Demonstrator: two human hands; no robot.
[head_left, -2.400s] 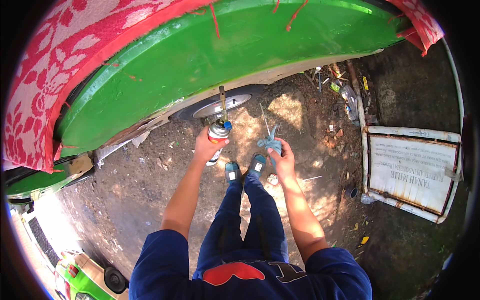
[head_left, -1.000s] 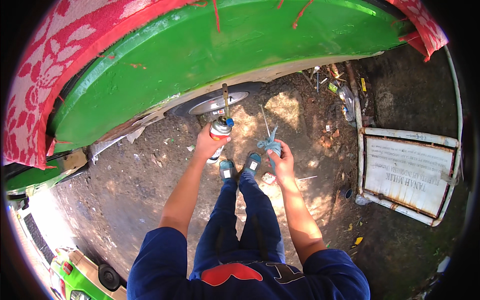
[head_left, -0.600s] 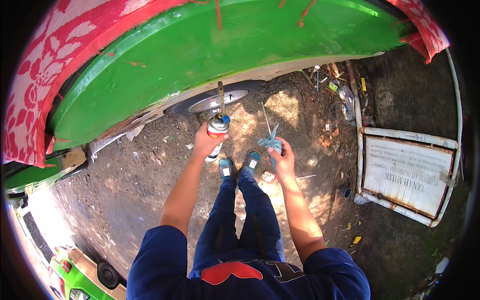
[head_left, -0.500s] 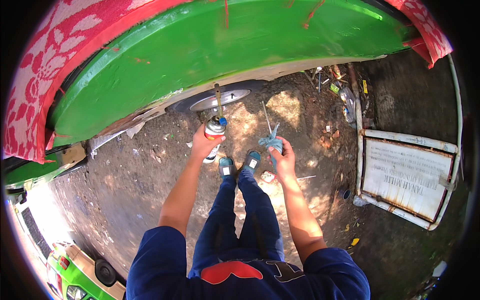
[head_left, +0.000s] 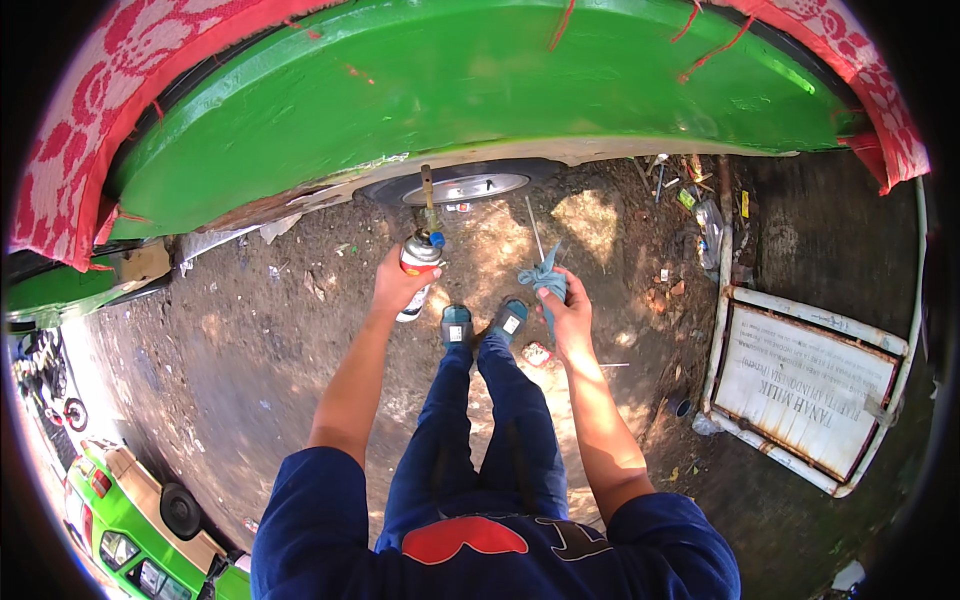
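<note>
My left hand [head_left: 396, 285] grips an upright silver, white and red spray-type canister [head_left: 418, 258] with a blue knob and a slim brass-coloured nozzle [head_left: 429, 195] on top. My right hand [head_left: 565, 315] is closed round a pale blue cloth [head_left: 540, 278], knotted or bunched at the lower end of a thin metal rod [head_left: 533, 219]. The two hands are apart, at about waist height, over my legs and sandals. Beyond them is the green vehicle panel [head_left: 480, 85], with a wheel [head_left: 465, 188] below it.
A red patterned cloth [head_left: 82, 160] drapes over the panel. At the right lies a rusty white sign [head_left: 800, 390] in a pipe frame, with litter [head_left: 708, 225] near it. Bare dirt ground [head_left: 230, 370] surrounds me. A second green vehicle [head_left: 130, 545] and motorbikes [head_left: 55, 390] show at the left edge.
The view has shifted, bringing motorbikes into sight at the left and moving the sign lower. Both hands sit slightly further left in the picture, still holding the same things.
</note>
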